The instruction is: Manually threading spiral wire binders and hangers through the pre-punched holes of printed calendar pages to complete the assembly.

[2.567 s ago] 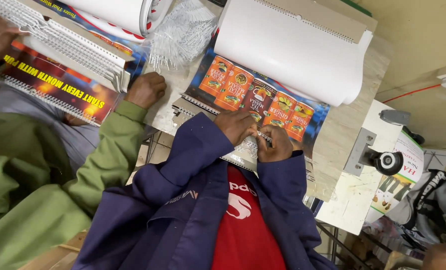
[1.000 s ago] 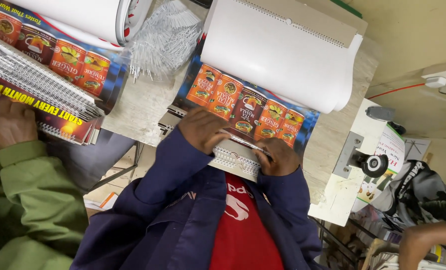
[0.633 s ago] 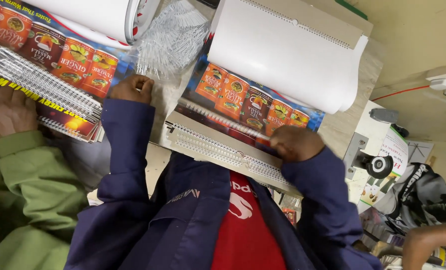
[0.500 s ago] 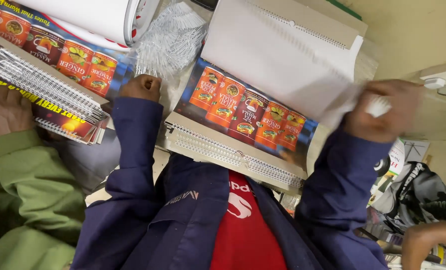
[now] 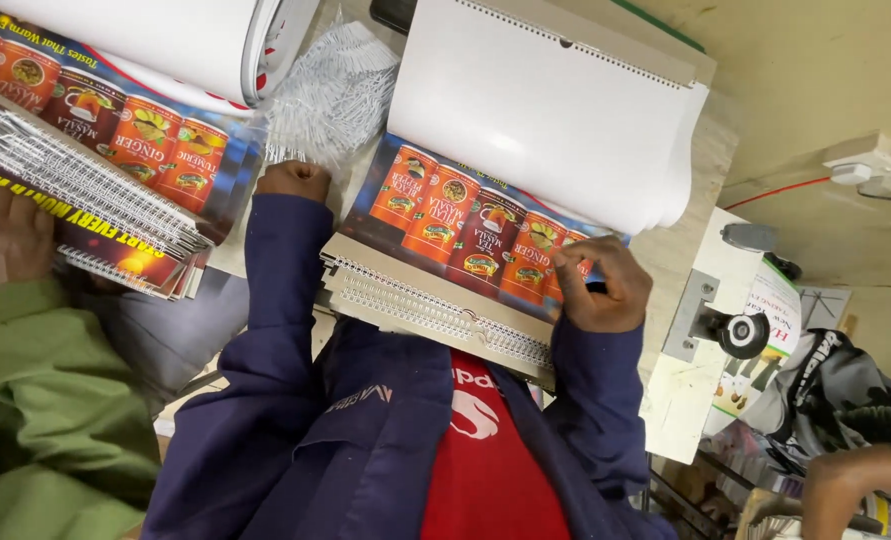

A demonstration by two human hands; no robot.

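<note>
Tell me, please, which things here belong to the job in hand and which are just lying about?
In hand:
calendar stack, pinched by right hand
wire combs, at closed left hand

Lying about:
grey machine
wall socket
co-worker's calendars

The left hand (image 5: 292,180) shows only knuckles — its fingers are buried in the heap of white wire combs (image 5: 330,95). The right hand (image 5: 602,287) curls over the calendar stack's (image 5: 465,235) corner, fingertips tucked under. A green-sleeved co-worker's hand (image 5: 5,238) is cut off at the left edge.
</note>
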